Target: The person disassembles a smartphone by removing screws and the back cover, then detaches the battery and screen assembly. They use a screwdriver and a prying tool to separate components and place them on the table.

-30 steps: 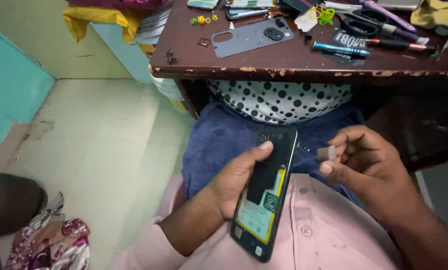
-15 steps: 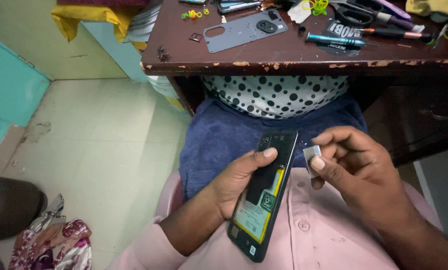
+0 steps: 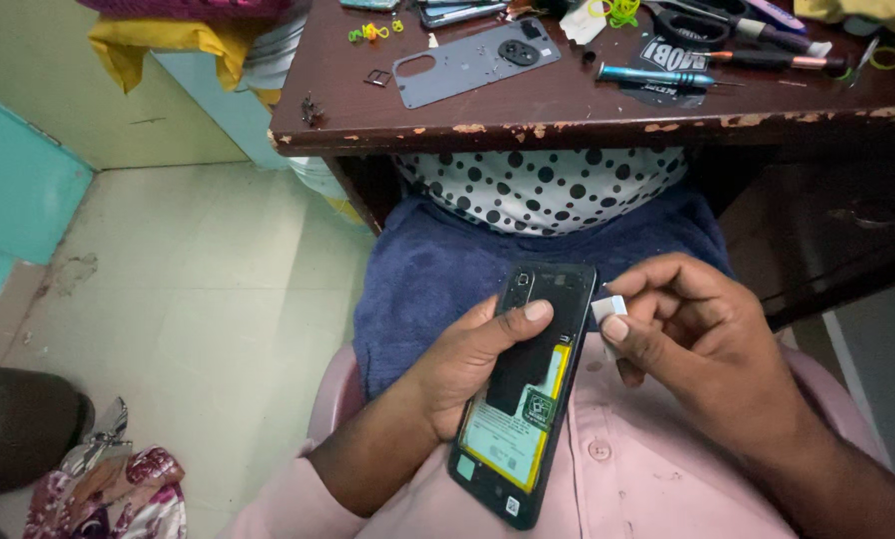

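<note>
My left hand (image 3: 467, 364) grips an opened smartphone (image 3: 527, 399) with its back cover off, so the battery and inner black shield show; my thumb lies across its middle. My right hand (image 3: 697, 334) pinches a small pale square part (image 3: 608, 307) right against the phone's upper right edge. Both hands are over my lap, above a pink shirt and a dark blue towel (image 3: 437, 269). The grey back cover (image 3: 472, 65) lies on the brown wooden table (image 3: 567, 110) ahead.
On the table are a small tray frame (image 3: 377, 77), a blue-handled screwdriver (image 3: 657, 76), black tools (image 3: 747, 35) and small yellow-green bits (image 3: 370, 31). A polka-dot cloth (image 3: 547, 190) hangs under the table edge. To the left is tiled floor with a patterned bag (image 3: 108, 489) and a teal panel (image 3: 18, 200).
My right hand has brought the small pale part leftward to the phone's upper right edge. The view has shifted slightly lower, and the phone sits a little higher in my left hand.
</note>
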